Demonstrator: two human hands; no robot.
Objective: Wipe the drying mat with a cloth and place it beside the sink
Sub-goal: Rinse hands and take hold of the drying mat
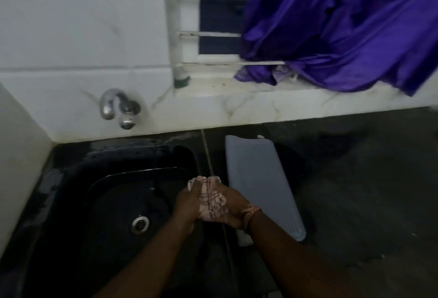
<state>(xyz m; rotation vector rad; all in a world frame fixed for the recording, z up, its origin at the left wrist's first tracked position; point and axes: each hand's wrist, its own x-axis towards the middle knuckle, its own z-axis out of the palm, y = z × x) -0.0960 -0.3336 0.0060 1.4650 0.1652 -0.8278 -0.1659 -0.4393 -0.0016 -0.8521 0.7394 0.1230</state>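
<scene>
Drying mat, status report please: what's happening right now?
Left hand and right hand squeezing cloth over sink. Drying mat on counter beside sink. Nothing blocking.

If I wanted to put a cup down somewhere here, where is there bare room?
The dark counter right of the grey drying mat looks bare, back to the white ledge. The strip between the mat and the black sink is narrow, and both hands, left and right, squeeze a cloth there.

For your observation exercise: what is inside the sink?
The sink holds a metal drain on a dark, wet-looking floor. Both hands are pressed together over its right edge, hiding the part below them. No dishes are visible.
</scene>
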